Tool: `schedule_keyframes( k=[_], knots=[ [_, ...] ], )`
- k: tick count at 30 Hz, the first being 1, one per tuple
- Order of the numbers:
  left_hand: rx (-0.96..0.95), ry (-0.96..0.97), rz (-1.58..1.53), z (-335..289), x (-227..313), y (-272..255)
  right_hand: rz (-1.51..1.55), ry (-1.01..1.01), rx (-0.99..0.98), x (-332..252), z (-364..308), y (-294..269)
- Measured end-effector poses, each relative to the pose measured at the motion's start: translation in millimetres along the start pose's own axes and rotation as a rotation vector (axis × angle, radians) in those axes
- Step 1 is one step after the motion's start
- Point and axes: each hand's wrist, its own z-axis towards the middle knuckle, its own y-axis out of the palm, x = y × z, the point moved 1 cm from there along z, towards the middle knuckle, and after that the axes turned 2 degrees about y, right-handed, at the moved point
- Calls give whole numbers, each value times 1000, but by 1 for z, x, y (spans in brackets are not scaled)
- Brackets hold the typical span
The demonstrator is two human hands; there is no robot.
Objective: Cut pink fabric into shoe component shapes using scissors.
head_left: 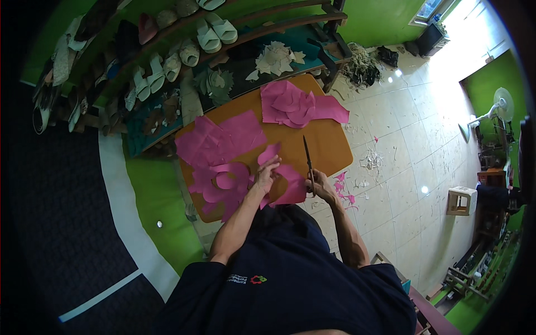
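My right hand (320, 185) is closed around the handles of a pair of scissors (307, 153), whose dark blades point away from me over the table. The blades look nearly closed, with no material between them. My left hand (266, 175) rests with fingers stretched and thumb apart, its fingertips against a curved pink piece (269, 153). Between my hands lies a larger pink sheet (291, 190) close to my body. Left of my left hand are cut pink sheets (229, 181) with rounded openings. What the material is, I cannot tell.
The orange-brown table (329, 148) also bears a stack of pink sheets (220, 137) and a pile of pink cut shapes (287, 103). Racks with sandals (216, 33) stand beyond. Pink scraps (345, 192) and pale shavings litter the tiled floor (402, 156). A stool (462, 201) stands right.
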Motion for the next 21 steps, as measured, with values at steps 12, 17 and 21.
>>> schedule_keyframes(
  k=[12,17,21],
  knots=[
    [17,429,195,-31,109,74,-229,-374,491,-51,-35,46],
    [-53,506,76,-68,151,122,69,-191,-18,-61,-60,85],
    [-91,527,101,-91,167,136,91,-277,-70,-72,-44,101]
  ],
)
